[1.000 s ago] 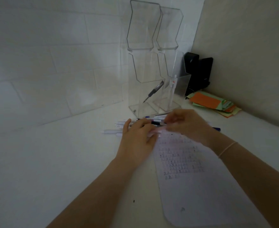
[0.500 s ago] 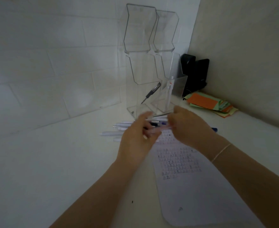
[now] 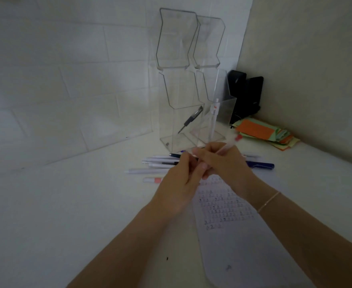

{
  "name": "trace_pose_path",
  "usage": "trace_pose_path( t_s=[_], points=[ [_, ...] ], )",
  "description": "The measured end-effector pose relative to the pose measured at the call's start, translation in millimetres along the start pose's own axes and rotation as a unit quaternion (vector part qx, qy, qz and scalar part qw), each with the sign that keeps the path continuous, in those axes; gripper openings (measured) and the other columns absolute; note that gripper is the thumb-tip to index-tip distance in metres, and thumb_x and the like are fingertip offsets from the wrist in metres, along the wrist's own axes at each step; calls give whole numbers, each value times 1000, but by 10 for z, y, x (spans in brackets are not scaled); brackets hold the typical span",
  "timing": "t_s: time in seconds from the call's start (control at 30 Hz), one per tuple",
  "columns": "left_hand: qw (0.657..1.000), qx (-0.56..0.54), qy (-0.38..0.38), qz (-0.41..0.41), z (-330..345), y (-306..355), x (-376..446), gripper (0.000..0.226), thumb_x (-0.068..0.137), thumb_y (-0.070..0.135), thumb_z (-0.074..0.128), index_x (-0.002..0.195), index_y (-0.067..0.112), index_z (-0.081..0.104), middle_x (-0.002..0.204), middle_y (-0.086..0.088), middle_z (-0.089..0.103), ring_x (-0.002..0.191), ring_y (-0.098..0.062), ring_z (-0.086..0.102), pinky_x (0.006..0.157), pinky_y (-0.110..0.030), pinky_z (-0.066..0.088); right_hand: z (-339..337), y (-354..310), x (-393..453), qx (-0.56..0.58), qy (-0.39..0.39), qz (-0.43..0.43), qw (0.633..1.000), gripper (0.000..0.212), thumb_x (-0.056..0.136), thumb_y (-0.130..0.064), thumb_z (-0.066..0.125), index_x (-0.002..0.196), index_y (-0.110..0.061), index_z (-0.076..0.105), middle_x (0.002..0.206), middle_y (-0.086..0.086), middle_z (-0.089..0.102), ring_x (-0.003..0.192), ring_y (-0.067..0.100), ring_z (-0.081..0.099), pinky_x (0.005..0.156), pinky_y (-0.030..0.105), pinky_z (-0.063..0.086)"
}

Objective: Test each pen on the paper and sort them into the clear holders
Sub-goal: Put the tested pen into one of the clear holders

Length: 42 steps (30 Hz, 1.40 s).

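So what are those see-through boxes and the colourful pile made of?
The clear holders look like hard, glossy plastic, probably acrylic: you can see the pens inside, and the edges catch the light. The colourful stack looks like matte paper, thin flat sheets fanned out.

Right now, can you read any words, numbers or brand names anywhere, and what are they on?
None can be quoted.
Paper: rows of small handwritten marks, too small and blurred to read.
Dark pen in the left clear holder: no legible print.
White pen in the right clear holder: a red mark, unreadable.
Coloured paper stack: no text visible.
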<state>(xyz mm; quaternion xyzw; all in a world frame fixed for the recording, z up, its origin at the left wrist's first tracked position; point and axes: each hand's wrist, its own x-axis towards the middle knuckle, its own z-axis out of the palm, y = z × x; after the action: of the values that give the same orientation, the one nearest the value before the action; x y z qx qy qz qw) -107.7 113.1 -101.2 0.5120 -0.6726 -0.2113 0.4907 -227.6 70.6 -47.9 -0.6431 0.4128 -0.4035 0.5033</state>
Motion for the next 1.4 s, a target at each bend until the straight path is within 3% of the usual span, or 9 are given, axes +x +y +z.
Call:
trace_pose_path(
  t_s=[0.2,0.47,0.53,0.7,0.8,0.9,1.07,1.27,1.4],
  points=[
    [996,86,12,30,-21,-29,35,43,95,52,31,71,25,55,56,12,53,53,-3,52,54,-13,36,-32,-104,-51,42,-27,30,998,30,87,-10,63,89,20,59,71,24,63,51,19,64,47,25,55],
    [1000,13,18,15,-29,-64,25,60,80,69,39,66,15,60,49,4,50,46,-6,42,52,-31,38,-118,-135,-155,107,-114,63,986,28,88,-13,58,94,14,60,91,31,67,78,31,69,64,29,59],
    [999,40,27,15,-35,-58,14,54,79,71,37,61,22,52,48,9,45,46,-6,40,49,-26,34,-131,-150,-192,122,-115,67,984,28,87,-16,59,93,11,61,89,30,67,80,33,70,66,32,59],
    [988,136,64,-35,-117,-28,-11,52,82,70,31,63,23,42,50,5,43,50,-6,43,49,-19,28,-278,-165,-302,110,28,71,991,25,94,-21,52,85,0,63,79,17,71,74,27,70,67,36,59],
    [981,186,46,-21,-73,-75,-18,43,89,55,42,58,27,36,50,6,43,51,-7,45,50,-19,29,-262,-96,-491,51,27,89,994,14,86,-11,63,86,3,62,82,17,68,75,25,68,71,34,59],
    [965,263,-9,4,-4,-118,-37,39,91,50,46,61,26,36,53,9,43,56,-8,44,52,-25,29,-205,61,-667,-33,64,89,993,16,80,-7,70,78,6,60,67,16,66,58,21,65,59,29,57],
    [948,309,-67,37,25,-87,-69,43,86,60,49,66,22,44,60,7,50,58,-6,45,50,-14,23,-231,358,-801,-133,142,82,977,27,84,-10,63,64,8,58,43,4,60,35,7,53,41,16,43],
    [926,359,-103,49,54,-115,-59,50,82,67,46,62,21,41,58,6,49,55,-6,45,49,-21,26,-163,452,-843,-189,208,39,959,29,78,-4,59,65,19,49,62,33,60,37,-1,55,43,20,42],
    [927,355,-112,46,47,-94,-59,50,82,66,47,59,23,37,55,7,46,52,-3,41,49,-22,23,-161,469,-843,-170,206,44,963,25,77,-1,59,56,10,51,40,11,57,30,3,50,36,13,37]
  ],
)
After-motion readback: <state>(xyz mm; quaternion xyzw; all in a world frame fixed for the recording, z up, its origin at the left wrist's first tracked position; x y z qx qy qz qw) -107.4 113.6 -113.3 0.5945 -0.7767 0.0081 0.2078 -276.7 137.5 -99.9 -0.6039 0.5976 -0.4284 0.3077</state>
